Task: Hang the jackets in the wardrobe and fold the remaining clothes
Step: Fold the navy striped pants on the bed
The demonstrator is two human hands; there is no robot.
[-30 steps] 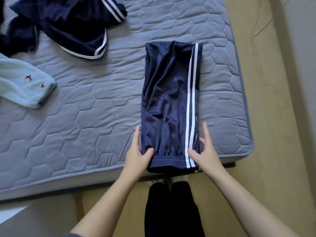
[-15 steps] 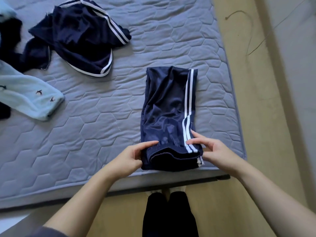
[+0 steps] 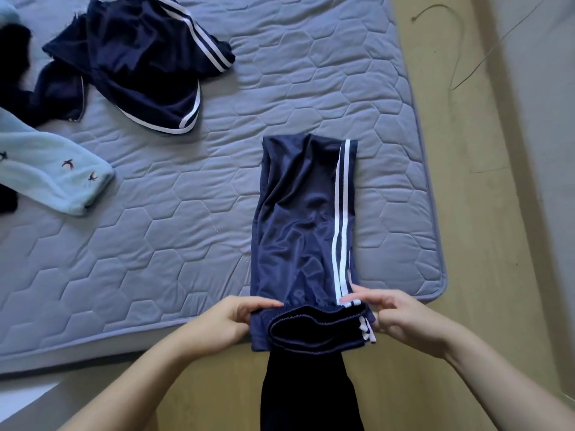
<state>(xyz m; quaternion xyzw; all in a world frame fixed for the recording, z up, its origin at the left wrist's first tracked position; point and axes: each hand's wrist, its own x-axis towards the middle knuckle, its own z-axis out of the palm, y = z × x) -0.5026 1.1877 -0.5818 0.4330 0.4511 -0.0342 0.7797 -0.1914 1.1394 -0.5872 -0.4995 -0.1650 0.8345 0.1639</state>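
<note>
Head view, garment: Glossy navy track trousers with two white side stripes (image 3: 298, 231) lay folded into a long strip on the grey-blue quilted mattress (image 3: 155, 244), near its right front corner. The elastic end was held raised over the front edge.
Head view, left hand: The left hand (image 3: 224, 321) pinched the near left corner, thumb on top.
Head view, right hand: The right hand (image 3: 401, 321) pinched the striped right corner.
Head view, hidden: Fingers under the fabric were concealed. The crumpled navy striped garment (image 3: 140, 66) and the pale blue fleece garment (image 3: 53, 178) were cut off by the frame.

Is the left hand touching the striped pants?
Touching. The head view shows the left hand pinching the near edge of the striped pants.
</note>
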